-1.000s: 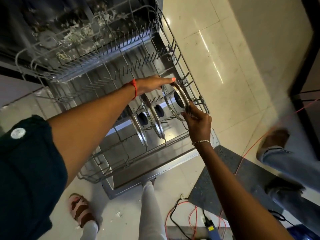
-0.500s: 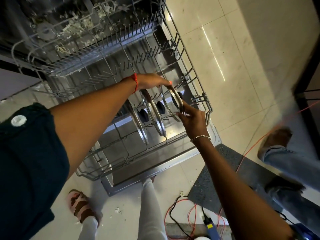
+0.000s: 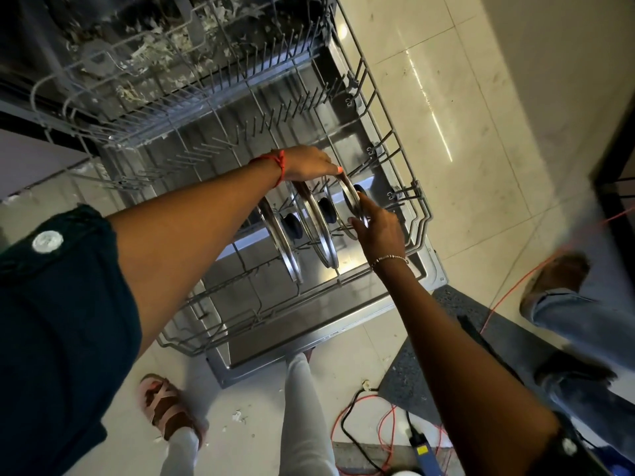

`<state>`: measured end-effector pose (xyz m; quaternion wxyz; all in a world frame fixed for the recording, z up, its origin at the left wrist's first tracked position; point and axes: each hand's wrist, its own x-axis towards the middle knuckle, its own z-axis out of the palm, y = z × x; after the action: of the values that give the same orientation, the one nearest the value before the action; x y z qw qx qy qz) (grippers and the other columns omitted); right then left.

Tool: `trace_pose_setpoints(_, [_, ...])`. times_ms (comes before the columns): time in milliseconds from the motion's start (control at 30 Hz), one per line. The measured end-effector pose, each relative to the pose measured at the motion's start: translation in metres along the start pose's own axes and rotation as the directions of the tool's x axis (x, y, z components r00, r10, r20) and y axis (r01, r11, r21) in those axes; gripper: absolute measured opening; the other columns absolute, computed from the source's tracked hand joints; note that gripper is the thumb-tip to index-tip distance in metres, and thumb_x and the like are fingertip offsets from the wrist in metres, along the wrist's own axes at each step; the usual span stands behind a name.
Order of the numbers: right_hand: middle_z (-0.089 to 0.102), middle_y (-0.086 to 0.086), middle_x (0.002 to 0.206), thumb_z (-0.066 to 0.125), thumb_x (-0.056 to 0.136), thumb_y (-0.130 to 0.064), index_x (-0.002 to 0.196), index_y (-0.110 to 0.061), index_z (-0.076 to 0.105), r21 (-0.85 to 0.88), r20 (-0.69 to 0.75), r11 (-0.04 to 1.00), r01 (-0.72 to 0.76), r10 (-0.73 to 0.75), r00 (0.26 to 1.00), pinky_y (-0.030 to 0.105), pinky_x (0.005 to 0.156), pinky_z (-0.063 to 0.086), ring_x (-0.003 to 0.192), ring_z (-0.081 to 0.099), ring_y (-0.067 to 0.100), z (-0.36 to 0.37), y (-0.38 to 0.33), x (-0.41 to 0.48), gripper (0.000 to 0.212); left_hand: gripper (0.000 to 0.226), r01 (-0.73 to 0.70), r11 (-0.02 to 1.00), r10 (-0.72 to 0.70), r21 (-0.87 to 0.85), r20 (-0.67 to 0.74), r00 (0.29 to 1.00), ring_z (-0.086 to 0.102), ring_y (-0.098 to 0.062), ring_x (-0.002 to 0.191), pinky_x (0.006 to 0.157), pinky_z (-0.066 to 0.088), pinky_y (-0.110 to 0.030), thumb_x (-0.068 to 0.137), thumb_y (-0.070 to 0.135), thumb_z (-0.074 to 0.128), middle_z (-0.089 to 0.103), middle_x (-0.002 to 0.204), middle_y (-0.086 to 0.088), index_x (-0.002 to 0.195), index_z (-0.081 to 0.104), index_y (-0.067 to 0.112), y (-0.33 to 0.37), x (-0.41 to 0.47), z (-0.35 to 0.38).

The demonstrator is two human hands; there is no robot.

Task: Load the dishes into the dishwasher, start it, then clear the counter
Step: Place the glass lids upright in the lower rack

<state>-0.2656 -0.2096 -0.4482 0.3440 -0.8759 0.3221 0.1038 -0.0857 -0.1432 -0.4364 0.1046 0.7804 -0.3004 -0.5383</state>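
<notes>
The dishwasher's lower rack point(image 3: 410, 214) is pulled out over the open door. Three glass lids with steel rims and dark knobs stand upright between its tines: a left lid point(image 3: 280, 243), a middle lid point(image 3: 318, 231) and a right lid point(image 3: 348, 197). My left hand point(image 3: 305, 164) lies with straight fingers over the tops of the middle and right lids, its fingertips on the right lid's rim. My right hand point(image 3: 378, 228) pinches the right lid's lower rim between thumb and index finger.
The upper rack point(image 3: 137, 97) sticks out above and to the left, with debris in the tub behind it. The open door point(image 3: 309, 338) juts over the tile floor. On the right are a dark mat point(image 3: 446, 355), orange and black cables point(image 3: 378, 424) and another person's legs point(image 3: 567, 321).
Both hands have moved the right lid a little deeper and left into the rack, closer to the middle lid. My right thumb and finger have slid along its rim.
</notes>
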Motion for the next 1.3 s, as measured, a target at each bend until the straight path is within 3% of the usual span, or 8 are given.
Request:
trace_pose_setpoints(233, [0.058,0.017,0.112,0.059,0.089,-0.029,0.124,-0.006,0.053,-0.014,-0.111,1.0,-0.017,0.016,0.994,0.036,0.083,0.043,0.107,0.051,0.03,-0.016,-0.015,-0.005,0.042,0.034,-0.09,0.989,0.062,-0.115,-0.226,0.972,0.042,-0.008,0.072,0.065,0.034,-0.022,0.094,0.043,0.044,0.048,0.096,-0.003,0.101,0.058,0.013,-0.017,-0.012,-0.004])
trace_pose_setpoints(300, [0.059,0.019,0.106,0.058,0.089,-0.027,0.114,-0.001,0.057,-0.015,-0.187,0.999,0.034,-0.036,0.982,0.033,0.081,0.041,0.102,0.052,0.032,-0.023,-0.03,-0.008,0.036,0.04,-0.126,0.982,0.078,-0.141,-0.306,0.949,0.049,-0.012,0.081,0.07,0.038,-0.021,0.094,0.04,0.045,0.052,0.099,-0.004,0.108,0.059,0.005,-0.023,-0.028,-0.008])
trace_pose_setpoints(400, [0.062,0.021,0.101,0.057,0.09,-0.023,0.107,0.0,0.062,-0.053,-0.269,0.99,0.128,-0.138,0.953,0.037,0.081,0.043,0.098,0.054,0.033,-0.028,-0.062,-0.01,0.029,0.043,-0.13,0.986,0.07,-0.104,-0.449,0.891,0.046,-0.02,0.117,0.108,0.026,-0.039,0.092,0.043,0.048,0.051,0.124,-0.004,0.119,0.055,0.009,-0.039,-0.06,-0.015])
trace_pose_setpoints(600, [0.067,0.018,0.072,0.055,0.083,-0.021,0.078,-0.003,0.068,-0.198,-0.232,0.879,0.433,-0.471,0.851,0.036,0.062,0.05,0.073,0.061,0.037,-0.019,-0.19,-0.038,0.023,0.054,-0.147,0.986,0.07,-0.074,-0.617,0.783,0.049,-0.026,0.118,0.106,0.03,-0.047,0.081,0.047,0.05,0.054,0.125,-0.011,0.113,0.059,0.006,-0.102,-0.179,-0.039])
trace_pose_setpoints(767, [0.062,0.009,0.05,0.053,0.078,-0.026,0.058,-0.011,0.066,-0.346,-0.047,0.661,0.665,-0.721,0.692,0.029,0.049,0.048,0.05,0.06,0.031,0.012,-0.351,-0.099,0.028,0.038,-0.176,0.983,0.068,-0.056,-0.775,0.628,0.058,-0.031,0.102,0.089,0.042,-0.034,0.082,0.032,0.056,0.062,0.109,-0.016,0.103,0.063,0.002,-0.184,-0.338,-0.063])
trace_pose_setpoints(933, [0.056,0.005,0.042,0.045,0.079,-0.03,0.049,-0.014,0.056,-0.401,0.013,0.363,0.841,-0.916,0.401,0.021,0.047,0.043,0.041,0.057,0.026,0.041,-0.524,-0.189,0.036,0.045,-0.085,0.994,0.1,0.068,-0.887,0.452,0.062,-0.032,0.088,0.081,0.042,-0.032,0.079,0.035,0.043,0.065,0.092,-0.019,0.089,0.066,-0.002,-0.27,-0.536,-0.088])
trace_pose_setpoints(1167, [0.055,0.003,0.038,0.045,0.076,-0.032,0.044,-0.015,0.056,-0.5,0.104,-0.024,0.865,-0.994,0.032,0.016,0.043,0.04,0.034,0.053,0.017,0.07,-0.746,-0.324,0.038,0.041,0.01,0.998,-0.061,-0.06,-0.99,0.124,0.051,-0.016,0.103,0.092,0.033,-0.021,0.081,0.031,0.044,0.063,0.104,-0.015,0.1,0.065,0.0,-0.372,-0.798,-0.091])
trace_pose_setpoints(1300, [0.059,0.01,0.045,0.055,0.079,-0.026,0.05,-0.011,0.059,-0.461,0.196,-0.128,0.878,-0.98,-0.04,0.023,0.039,0.039,0.045,0.06,0.028,0.079,-0.854,-0.408,0.034,0.025,0.119,0.979,-0.167,-0.167,-0.986,-0.007,0.055,-0.024,0.107,0.091,0.036,-0.025,0.084,0.016,0.054,0.062,0.109,-0.013,0.103,0.064,0.003,-0.407,-0.936,-0.07])
